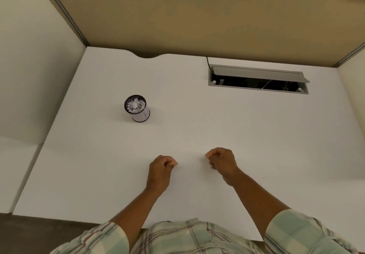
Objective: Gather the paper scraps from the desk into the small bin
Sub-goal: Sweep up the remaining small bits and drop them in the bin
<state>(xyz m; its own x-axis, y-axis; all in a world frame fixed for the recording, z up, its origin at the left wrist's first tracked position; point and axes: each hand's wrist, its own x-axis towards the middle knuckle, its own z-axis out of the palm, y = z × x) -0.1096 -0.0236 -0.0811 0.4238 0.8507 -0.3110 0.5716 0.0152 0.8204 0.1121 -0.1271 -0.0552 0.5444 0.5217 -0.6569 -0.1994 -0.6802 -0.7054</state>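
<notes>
Fingers (173, 163) of both hands curled, nothing seen in them; small bin (137, 109) w/ paper scraps (135, 105) heaped to rim.

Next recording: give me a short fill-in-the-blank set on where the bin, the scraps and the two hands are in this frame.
1. The small black mesh bin stands upright on the white desk, on the person's ____ side.
2. The white paper scraps lie inside the ____.
3. The left hand and the right hand are both loosely ____, near the desk's front edge.
4. The grey cable hatch at the back of the desk has its lid ____.

Missing words: left; bin; curled; open
</notes>
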